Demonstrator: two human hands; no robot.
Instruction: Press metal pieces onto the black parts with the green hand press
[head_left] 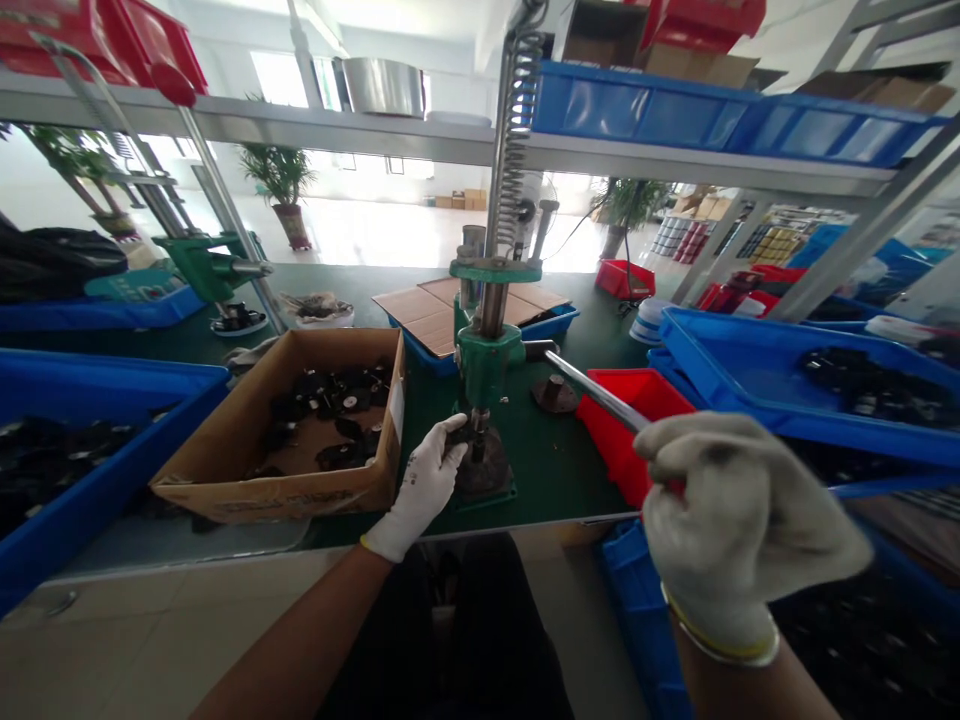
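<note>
A green hand press point(484, 365) with a tall steel column and coil spring stands in front of me on the green bench. My left hand point(427, 475), in a white glove, pinches a small dark part point(466, 434) under the ram; the fingers partly hide it. My right hand point(712, 505), gloved too, is closed around the outer end of the press's lever point(600, 390), which slants down to the right. Left of the press sits an open cardboard box point(277, 490) with several black parts point(337, 390) inside.
Blue bins point(112, 480) with black parts flank the bench at left, and another blue bin point(750, 370) is at right. A red bin point(600, 425) stands beside the press. Flat cardboard point(420, 318) lies behind it. A second press point(202, 265) stands back left; a shelf point(450, 140) crosses above.
</note>
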